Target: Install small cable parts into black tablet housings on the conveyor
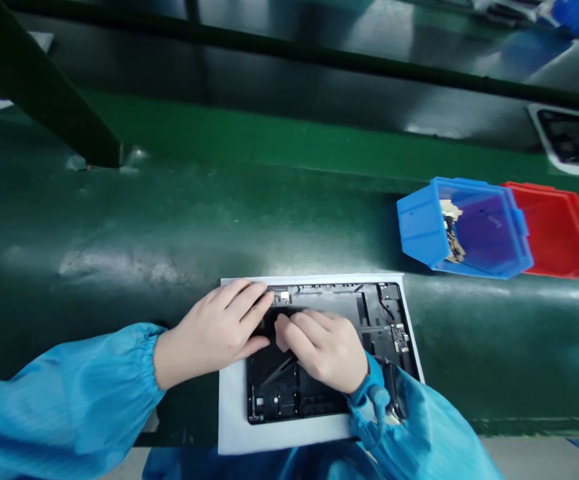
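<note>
A black opened device shell (369, 313), with its inner parts showing, lies on a white sheet (232, 407) at the near edge of a green bench. My left hand (214, 330) rests on the shell's left side, its fingers stretched flat over the top left corner. My right hand (324, 347) lies over the middle of the shell with fingers curled and pressed down on a dark part; whether it holds anything I cannot make out. Both arms wear blue sleeves.
A blue bin (464, 227) with small gold-coloured parts sits tipped at the right, and a red bin (557, 230) stands right behind it. A white-framed tray (569, 140) lies at the far right. A dark beam (44, 87) slants at the upper left.
</note>
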A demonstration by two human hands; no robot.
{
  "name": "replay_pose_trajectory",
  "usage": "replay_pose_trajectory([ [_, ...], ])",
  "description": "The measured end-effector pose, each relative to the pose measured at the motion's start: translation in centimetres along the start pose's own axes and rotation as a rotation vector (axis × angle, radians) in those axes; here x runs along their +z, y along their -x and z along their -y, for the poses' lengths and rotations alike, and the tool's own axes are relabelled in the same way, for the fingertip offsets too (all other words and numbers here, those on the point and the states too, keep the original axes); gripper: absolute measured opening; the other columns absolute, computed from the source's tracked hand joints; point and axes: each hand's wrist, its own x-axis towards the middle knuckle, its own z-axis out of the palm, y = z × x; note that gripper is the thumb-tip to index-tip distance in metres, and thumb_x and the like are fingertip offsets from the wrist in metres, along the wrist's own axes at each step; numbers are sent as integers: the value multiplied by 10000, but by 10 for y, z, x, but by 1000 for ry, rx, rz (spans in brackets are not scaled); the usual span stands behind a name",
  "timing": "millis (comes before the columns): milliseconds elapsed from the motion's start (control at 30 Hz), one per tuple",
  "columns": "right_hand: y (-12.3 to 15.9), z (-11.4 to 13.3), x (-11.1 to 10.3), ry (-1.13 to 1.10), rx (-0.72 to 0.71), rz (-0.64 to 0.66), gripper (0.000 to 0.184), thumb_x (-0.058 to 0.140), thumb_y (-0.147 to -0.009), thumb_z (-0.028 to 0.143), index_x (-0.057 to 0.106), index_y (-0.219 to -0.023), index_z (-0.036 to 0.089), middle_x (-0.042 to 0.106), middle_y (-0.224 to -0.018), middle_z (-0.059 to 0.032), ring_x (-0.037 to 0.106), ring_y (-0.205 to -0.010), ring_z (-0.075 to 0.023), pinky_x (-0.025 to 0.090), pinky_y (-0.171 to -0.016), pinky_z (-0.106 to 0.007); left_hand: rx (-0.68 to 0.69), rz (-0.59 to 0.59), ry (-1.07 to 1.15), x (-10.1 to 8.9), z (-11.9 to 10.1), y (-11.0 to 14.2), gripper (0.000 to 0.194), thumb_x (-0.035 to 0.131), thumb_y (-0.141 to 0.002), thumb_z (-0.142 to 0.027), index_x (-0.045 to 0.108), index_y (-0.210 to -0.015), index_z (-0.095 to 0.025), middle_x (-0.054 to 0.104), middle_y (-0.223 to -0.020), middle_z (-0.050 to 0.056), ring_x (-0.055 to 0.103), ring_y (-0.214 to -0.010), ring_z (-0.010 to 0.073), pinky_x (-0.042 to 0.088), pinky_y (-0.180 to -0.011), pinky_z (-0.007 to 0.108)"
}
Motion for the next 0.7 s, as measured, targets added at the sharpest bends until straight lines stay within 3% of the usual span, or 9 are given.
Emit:
replay_pose_trajectory([
  [233,4,0,3,50,-49,88,211,470,-873,132,599,-707,156,556,-570,7,469,-497,-120,303,-468,-294,52,46,38,-2,12,-2,407,494,-874,-357,511,-1229,-156,549,-1223,103,508,-1091,264,492,-866,380],
  [400,5,-1,0,-21,-85,-11,179,536,-868,214,623,-729,142,558,-551,17,471,-485,-113,310,-448,-282,90,60,12,-3,12,-4,389,490,-879,-350,513,-1213,-152,564,-1196,118,521,-1085,255,501,-824,355],
  [567,9,12,-22,-50,-243,-114,114,588,-821,185,645,-743,124,560,-542,18,456,-463,-108,292,-405,-285,86,34,29,-6,16,-2,377,517,-863,-371,535,-1195,-192,531,-1249,123,476,-1145,293,461,-879,435],
  [633,14,21,-36,-28,-295,-130,98,594,-807,180,654,-768,114,581,-576,-1,469,-477,-116,281,-392,-294,20,-15,112,-6,19,-11,327,505,-870,-345,549,-1170,-222,488,-1295,113,432,-1201,291,417,-939,458],
  [700,22,27,-47,-23,-322,-149,87,605,-787,173,660,-780,106,585,-587,-12,479,-485,-123,278,-384,-301,-94,-38,226,-5,20,-30,314,469,-886,-309,526,-1176,-203,503,-1260,116,464,-1173,247,421,-947,411],
])
